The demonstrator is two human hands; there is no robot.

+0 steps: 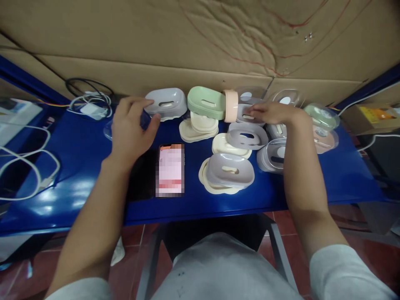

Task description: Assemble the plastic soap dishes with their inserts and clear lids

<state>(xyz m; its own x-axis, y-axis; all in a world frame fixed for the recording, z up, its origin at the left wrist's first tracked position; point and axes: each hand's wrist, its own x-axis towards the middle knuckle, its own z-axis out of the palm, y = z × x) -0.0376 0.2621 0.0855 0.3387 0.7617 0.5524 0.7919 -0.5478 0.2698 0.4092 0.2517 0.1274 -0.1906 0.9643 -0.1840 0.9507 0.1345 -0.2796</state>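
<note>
My left hand [133, 125] is open, thumb and fingers spread, at the left end of a grey soap dish-like box [165, 104] with a slotted base; I cannot tell if it touches. Clear plastic [108, 130] shows partly behind this hand. My right hand [275, 113] reaches left with fingers stretched over another grey slotted dish [245, 116], whose right part it hides. Close to those fingertips a peach dish [231, 106] stands on its side. It is against a green dish [206, 102], which rests on cream lids [198, 128].
A lit phone [170, 171] lies on the blue table [187, 208]. Nearer me are more grey dishes [230, 170] on cream pieces, and clear-covered ones [271, 156] stand at right. Coiled cables [90, 106] lie at left. A cardboard wall [140, 71] rises behind.
</note>
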